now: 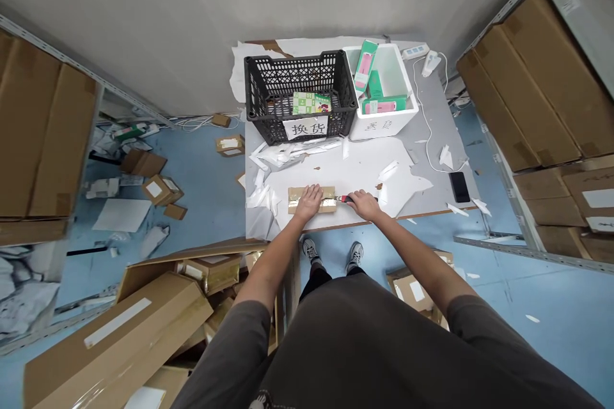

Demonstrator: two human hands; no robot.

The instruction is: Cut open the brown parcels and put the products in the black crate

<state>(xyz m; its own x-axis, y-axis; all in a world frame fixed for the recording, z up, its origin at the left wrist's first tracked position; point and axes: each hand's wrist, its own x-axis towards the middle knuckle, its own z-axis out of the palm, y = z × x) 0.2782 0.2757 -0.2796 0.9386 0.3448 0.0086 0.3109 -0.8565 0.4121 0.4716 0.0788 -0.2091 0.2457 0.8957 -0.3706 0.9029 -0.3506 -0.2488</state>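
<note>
A small brown cardboard box [328,206], sealed with tape, lies near the front edge of the table [422,208]. My left hand [309,200] rests on top of it, fingers stretched out flat and pressing it down. In my right hand [363,204] is a red and black utility knife [344,199], its handle wrapped by the fingers. The blade end points left and reaches the right end of the box, at about the middle of its top. Whether the blade has gone through the tape is too small to tell.
Behind the box stand a black plastic crate [268,123] and a white foam bin [407,116] with green-and-pink boxes. A phone [459,187] and a white cable [422,115] lie at right. Paper scraps litter the table. A large carton of boxes [129,326] stands at lower left.
</note>
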